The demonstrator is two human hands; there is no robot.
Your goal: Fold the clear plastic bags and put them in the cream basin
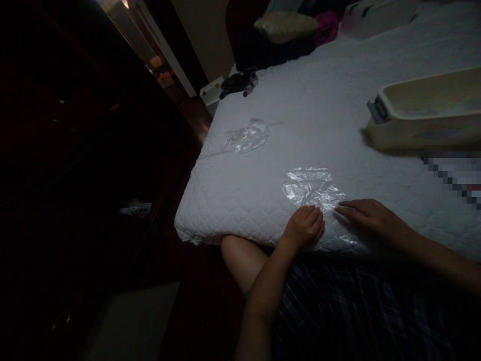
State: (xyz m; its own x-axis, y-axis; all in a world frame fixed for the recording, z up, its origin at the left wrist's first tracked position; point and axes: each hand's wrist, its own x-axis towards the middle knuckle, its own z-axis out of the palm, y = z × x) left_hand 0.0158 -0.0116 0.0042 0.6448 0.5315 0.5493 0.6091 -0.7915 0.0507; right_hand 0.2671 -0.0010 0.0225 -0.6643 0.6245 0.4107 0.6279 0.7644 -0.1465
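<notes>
A clear, crinkled plastic bag (310, 185) lies on the white quilted bed cover near its front edge. My left hand (305, 225) rests at the bag's near edge, its fingers curled together on the plastic. At the bag's right corner is my right hand (366, 215), fingers stretched out, with the tips at or just touching the film. A small shiny piece of plastic (348, 240) shows below my right hand; whether it belongs to the same bag I cannot tell. Farther back on the bed lies a second clear plastic bag (248, 136), loosely crumpled.
A cream plastic bin (424, 128) with a grey latch stands on the bed at the right. At the back are a pale box (379, 20), a pink roll (326, 27) and a patterned pillow (285, 26). Dark small items (238, 84) lie at the far left corner.
</notes>
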